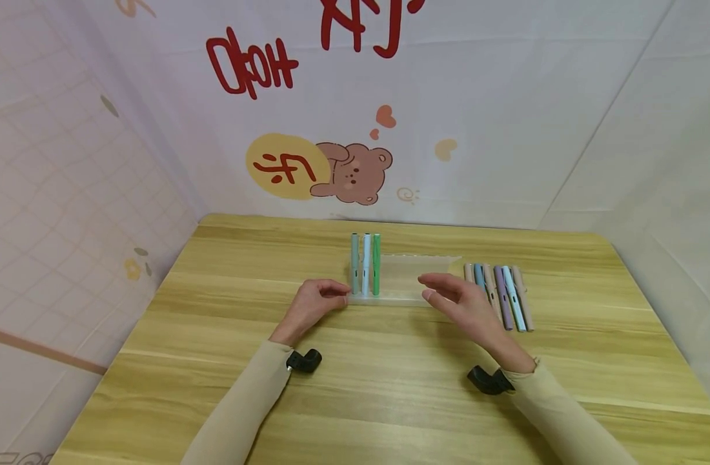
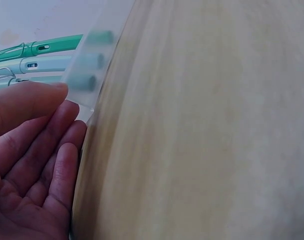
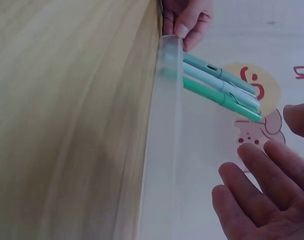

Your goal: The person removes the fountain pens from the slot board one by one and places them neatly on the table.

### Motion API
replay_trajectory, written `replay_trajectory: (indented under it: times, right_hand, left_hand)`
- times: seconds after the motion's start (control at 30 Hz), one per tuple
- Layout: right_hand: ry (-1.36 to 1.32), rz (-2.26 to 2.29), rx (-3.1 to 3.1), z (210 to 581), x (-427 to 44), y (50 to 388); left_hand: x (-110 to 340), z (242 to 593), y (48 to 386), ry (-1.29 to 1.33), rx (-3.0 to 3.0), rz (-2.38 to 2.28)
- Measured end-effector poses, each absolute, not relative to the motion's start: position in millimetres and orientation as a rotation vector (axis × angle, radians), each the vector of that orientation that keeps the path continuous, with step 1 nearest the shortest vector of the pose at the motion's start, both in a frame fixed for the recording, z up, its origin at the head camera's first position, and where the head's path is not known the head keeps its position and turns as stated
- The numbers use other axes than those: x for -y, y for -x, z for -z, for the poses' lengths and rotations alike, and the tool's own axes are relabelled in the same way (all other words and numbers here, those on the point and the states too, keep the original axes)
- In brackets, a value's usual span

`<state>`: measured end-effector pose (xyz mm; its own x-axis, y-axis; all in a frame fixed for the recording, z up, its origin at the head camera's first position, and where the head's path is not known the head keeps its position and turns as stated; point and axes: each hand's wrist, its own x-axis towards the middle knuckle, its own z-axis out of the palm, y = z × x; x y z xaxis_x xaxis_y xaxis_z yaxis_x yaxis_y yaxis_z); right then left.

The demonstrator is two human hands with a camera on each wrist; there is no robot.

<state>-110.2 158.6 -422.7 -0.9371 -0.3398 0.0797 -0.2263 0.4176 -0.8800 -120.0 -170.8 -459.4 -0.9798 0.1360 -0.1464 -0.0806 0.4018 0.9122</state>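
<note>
A translucent plastic pen case [image 1: 401,301] lies on the table. Three pens stand side by side at its left end: a grey-green pen [image 1: 355,265], a light blue pen [image 1: 366,265] and a green pen [image 1: 376,265]. With thumb and fingertips my left hand [image 1: 314,307] pinches the case's left end, beside the grey-green pen; in the left wrist view the thumb [image 2: 34,102] is at its corner. My right hand [image 1: 468,313] hovers by the right end, fingers apart and holding nothing. The right wrist view shows its spread fingers [image 3: 261,185] away from the pens.
Right of the case, partly behind my right hand, several capped pens [image 1: 508,297] lie in a row, in beige, blue, purple and light blue. The wooden table [image 1: 366,387] meets a printed cloth backdrop [image 1: 477,97] at its far edge.
</note>
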Motion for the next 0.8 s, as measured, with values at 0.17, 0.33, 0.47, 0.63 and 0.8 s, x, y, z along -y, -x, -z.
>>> replay_trajectory:
  times: [0.17,0.33,0.47,0.63,0.8]
  right_hand:
    - [0.552,1.546,-2.552,425.8,-144.5,113.6]
    - [0.585,1.544,-2.558,427.6,-130.0,117.0]
    - [0.587,1.535,-2.565,431.0,-119.3,120.5]
    - [0.544,1.539,-2.567,435.2,-107.3,124.0]
    - [0.500,1.554,-2.565,437.3,-97.0,130.3]
  left_hand:
    - [170.9,459.7,120.2,-0.053,-2.445,-1.629]
    - [170.7,458.7,120.1,-0.057,-2.440,-1.642]
    - [170.5,459.0,120.3,-0.056,-2.438,-1.642]
    - [170.3,458.9,120.4,-0.058,-2.432,-1.644]
    - [170.3,458.8,121.1,-0.052,-2.438,-1.634]
